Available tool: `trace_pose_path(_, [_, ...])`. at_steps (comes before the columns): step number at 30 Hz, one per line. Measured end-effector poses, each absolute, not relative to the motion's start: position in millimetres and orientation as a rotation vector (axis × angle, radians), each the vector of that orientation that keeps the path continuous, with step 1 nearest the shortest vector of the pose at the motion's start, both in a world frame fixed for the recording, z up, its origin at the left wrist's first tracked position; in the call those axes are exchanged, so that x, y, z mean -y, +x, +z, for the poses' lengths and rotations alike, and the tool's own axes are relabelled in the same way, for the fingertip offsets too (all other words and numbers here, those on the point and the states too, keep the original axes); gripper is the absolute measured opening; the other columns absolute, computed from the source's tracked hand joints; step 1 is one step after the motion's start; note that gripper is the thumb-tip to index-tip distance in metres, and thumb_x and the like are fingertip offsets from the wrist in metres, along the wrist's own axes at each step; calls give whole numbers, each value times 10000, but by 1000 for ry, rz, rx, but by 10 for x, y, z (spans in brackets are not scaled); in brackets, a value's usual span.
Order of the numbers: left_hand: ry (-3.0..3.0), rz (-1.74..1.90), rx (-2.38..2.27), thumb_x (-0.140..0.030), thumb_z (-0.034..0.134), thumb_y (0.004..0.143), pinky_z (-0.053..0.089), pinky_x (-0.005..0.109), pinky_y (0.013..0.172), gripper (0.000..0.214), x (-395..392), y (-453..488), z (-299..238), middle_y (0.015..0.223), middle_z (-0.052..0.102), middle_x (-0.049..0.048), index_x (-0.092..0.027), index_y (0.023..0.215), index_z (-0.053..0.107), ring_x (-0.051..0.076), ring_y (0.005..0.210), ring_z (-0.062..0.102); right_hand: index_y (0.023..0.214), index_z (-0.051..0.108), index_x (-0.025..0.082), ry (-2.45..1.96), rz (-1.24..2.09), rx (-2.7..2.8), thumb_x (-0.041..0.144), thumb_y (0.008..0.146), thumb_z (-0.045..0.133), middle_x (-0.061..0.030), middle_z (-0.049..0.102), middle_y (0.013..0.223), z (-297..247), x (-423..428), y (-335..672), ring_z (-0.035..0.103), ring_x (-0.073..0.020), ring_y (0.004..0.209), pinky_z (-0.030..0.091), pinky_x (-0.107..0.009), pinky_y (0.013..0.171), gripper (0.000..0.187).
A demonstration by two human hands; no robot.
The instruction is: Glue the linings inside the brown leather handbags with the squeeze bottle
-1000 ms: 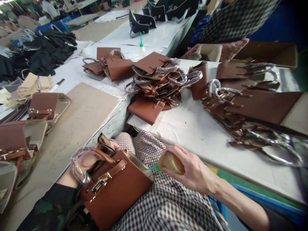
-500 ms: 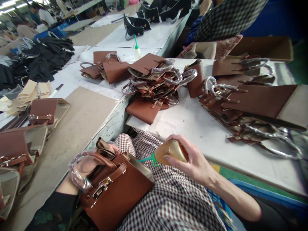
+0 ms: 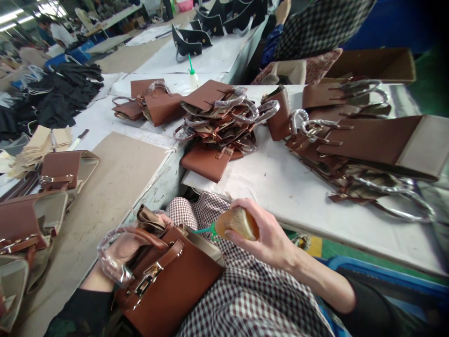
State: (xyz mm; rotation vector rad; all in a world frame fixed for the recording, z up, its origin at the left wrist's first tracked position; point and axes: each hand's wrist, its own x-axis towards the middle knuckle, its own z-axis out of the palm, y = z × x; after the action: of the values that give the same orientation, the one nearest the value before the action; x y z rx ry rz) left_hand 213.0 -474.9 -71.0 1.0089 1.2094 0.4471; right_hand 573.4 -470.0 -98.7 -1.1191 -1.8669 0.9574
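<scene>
A brown handbag with a metal clasp and a plastic-wrapped handle rests tilted on my lap. My left hand reaches through under the handle and grips the bag's far side, where a folded brown flap sticks up; its fingers are partly hidden. In my right hand is a glue bottle of amber colour, held on its side with fingers wrapped round it. Its thin green nozzle points left, with the tip at the bag's open top edge.
Brown handbags are piled on the white table, in a middle stack and a right stack. More bags stand at the left. A white bottle with a green nozzle stands farther back. Another person's checked clothing shows beyond.
My right hand has brought the glue bottle left, so its nozzle tip sits closer to the bag's opening. The bag and my left hand stay nearly the same; the view has shifted slightly.
</scene>
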Motion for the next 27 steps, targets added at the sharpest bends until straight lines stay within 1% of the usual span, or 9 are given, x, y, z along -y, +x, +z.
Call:
trace_pose_path(4, [862, 450, -1150, -266, 802, 802, 524, 321, 923, 320, 4763, 2115, -724, 1026, 705, -35, -280, 1105, 700, 224, 974, 660, 1259, 556, 210, -1125, 963, 1928, 427, 945, 748, -88, 705, 1084, -1022, 4727, 5830, 701, -255, 919, 592, -406, 820, 427])
trace_pose_path(7, [864, 491, -1159, -335, 771, 889, 499, 326, 990, 226, 4764, 2075, -778, 1053, 702, -31, -271, 1096, 706, 221, 1023, 646, 1274, 551, 213, -1117, 962, 1931, 443, 954, 746, -86, 699, 1095, -1052, 4753, 5869, 698, -250, 929, 588, -400, 822, 440])
trace_pose_path(9, [875, 508, -1153, -356, 746, 921, 500, 340, 992, 201, 4761, 2054, -805, 1056, 694, -25, -263, 1093, 700, 228, 1026, 643, 1282, 543, 214, -1115, 963, 1936, 448, 959, 745, -90, 694, 1108, -1068, 4767, 5873, 696, -249, 938, 586, -399, 827, 447])
trace_pose_path(12, [891, 491, -1153, -358, 749, 904, 512, 362, 976, 237, 4764, 2059, -789, 1071, 696, -12, -255, 1109, 691, 245, 1021, 648, 1282, 538, 219, -1131, 979, 1964, 439, 960, 745, -94, 689, 1109, -1087, 4777, 5866, 695, -253, 941, 583, -405, 824, 442])
trace_pose_path(16, [869, 478, -1193, -407, 791, 844, 525, 355, 952, 283, 4784, 2119, -717, 1027, 700, -18, -261, 1069, 699, 240, 986, 657, 1283, 533, 227, -1156, 1011, 2012, 428, 969, 736, -91, 682, 1099, -1106, 4779, 5883, 692, -248, 909, 578, -400, 786, 425])
trace_pose_path(20, [785, 524, -1195, -368, 820, 824, 533, 330, 943, 271, 4782, 2160, -695, 1019, 699, -36, -268, 1047, 703, 217, 965, 667, 1275, 538, 225, -1148, 1012, 2054, 402, 966, 730, -89, 685, 1100, -1107, 4784, 5922, 694, -236, 893, 582, -385, 772, 404])
trace_pose_path(24, [844, 442, -1165, -300, 795, 802, 554, 362, 923, 307, 4767, 2150, -695, 1012, 700, -19, -268, 1086, 683, 249, 957, 677, 1266, 554, 220, -1143, 1033, 2084, 379, 954, 735, -97, 696, 1121, -1087, 4795, 5946, 707, -242, 913, 585, -384, 782, 394])
trace_pose_path(27, [978, 419, -1184, -314, 716, 854, 559, 398, 972, 258, 4792, 2130, -709, 1036, 709, -11, -282, 1103, 657, 268, 989, 690, 1232, 575, 210, -1153, 1032, 2128, 347, 944, 739, -82, 691, 1064, -1069, 4801, 5959, 696, -234, 872, 573, -386, 777, 359])
